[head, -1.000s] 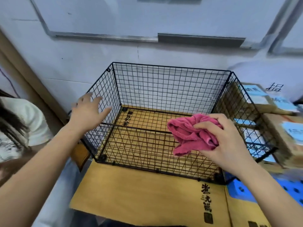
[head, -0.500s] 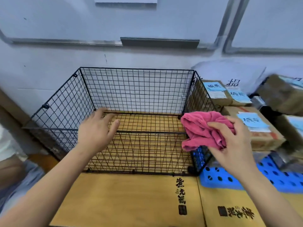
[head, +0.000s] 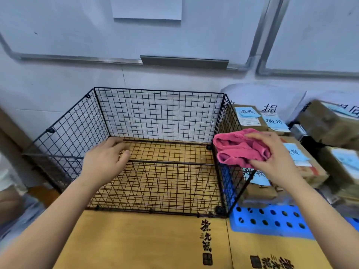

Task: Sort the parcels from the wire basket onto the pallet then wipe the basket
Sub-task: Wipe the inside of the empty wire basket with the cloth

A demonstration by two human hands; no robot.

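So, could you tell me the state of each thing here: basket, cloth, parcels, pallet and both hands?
wire basket: upright, open on top, no parcels inside.
pink cloth: bunched, held at the basket's right wall.
parcels: stacked on the pallet, blue-labelled.
blue pallet: loaded with parcels.
left hand: open, at the basket's front rim; contact unclear.
right hand: grips the cloth.

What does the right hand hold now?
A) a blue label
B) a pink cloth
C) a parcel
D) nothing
B: the right hand grips a bunched pink cloth beside the right wall of the basket.
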